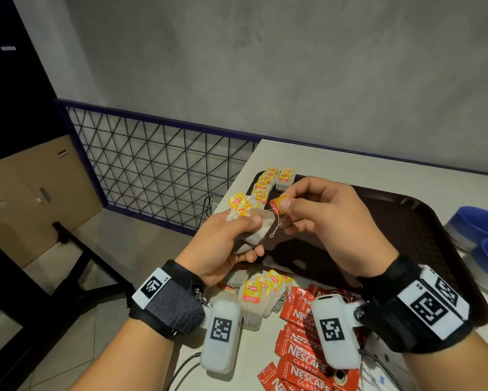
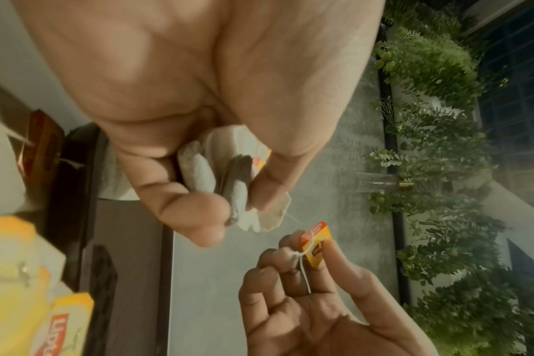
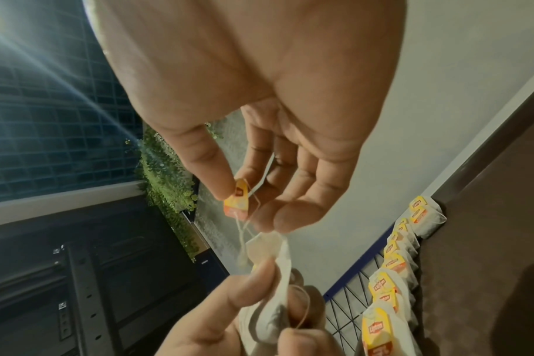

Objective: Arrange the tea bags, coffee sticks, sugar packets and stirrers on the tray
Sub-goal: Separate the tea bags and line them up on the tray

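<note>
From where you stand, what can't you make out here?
- How many tea bags the left hand grips: head view, fingers cover the bunch.
- The far right of the tray: head view, right hand and wrist cover part.
- Stirrers and sugar packets: none seen in any view.
- Coffee sticks: the lower ones are cut off by the bottom edge.

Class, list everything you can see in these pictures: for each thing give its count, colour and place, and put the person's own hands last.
Tray: one, dark brown, on the table.
Table: one, white, by the grey wall.
Row of tea bags: several, yellow tags, along the tray's far left edge.
Loose tea bags: a pile, yellow tags, on the table near the tray.
Coffee sticks: several, red, on the table nearest the person.
Bowls: two, blue and white, right of the tray.
Held tea bags: a few, off-white, in the left hand.
Tag: one, yellow and red, pinched by the right hand.
Left hand: above the tray's left edge.
Right hand: above the tray.
</note>
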{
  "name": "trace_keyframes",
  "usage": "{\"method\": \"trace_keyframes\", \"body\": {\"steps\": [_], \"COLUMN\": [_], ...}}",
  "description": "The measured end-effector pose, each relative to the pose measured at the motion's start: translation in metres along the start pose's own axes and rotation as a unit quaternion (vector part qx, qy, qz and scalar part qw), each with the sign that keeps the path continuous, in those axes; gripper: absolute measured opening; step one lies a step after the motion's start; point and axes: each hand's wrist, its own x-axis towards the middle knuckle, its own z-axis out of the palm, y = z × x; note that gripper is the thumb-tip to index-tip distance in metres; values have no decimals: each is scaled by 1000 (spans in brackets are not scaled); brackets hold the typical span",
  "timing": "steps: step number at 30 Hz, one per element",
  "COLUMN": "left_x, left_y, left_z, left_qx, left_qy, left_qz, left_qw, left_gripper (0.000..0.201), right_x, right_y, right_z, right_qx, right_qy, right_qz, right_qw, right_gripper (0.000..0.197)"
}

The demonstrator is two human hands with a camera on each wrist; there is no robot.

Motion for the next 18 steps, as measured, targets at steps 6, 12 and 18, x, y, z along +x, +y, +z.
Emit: {"method": "trace_keyframes", "body": {"steps": [6, 12, 18], "left_x": [1, 3, 2], "left_y": [0, -3, -3], "left_z": [-2, -3, -1], "left_qx": [-12, 8, -7], "left_qy": [-11, -27, 0], "left_qz": [17, 55, 69], "left_qw": [1000, 998, 998], "left_gripper": [25, 37, 21], "right_x": [1, 2, 4], "right_y": [-1, 5, 6], "right_z": [-2, -1, -6], "right_qx": [38, 8, -66], "right_qy": [13, -14, 5], "right_qz": [9, 26, 32], "right_qw": [999, 1000, 997], "right_gripper": [13, 27, 10]}}
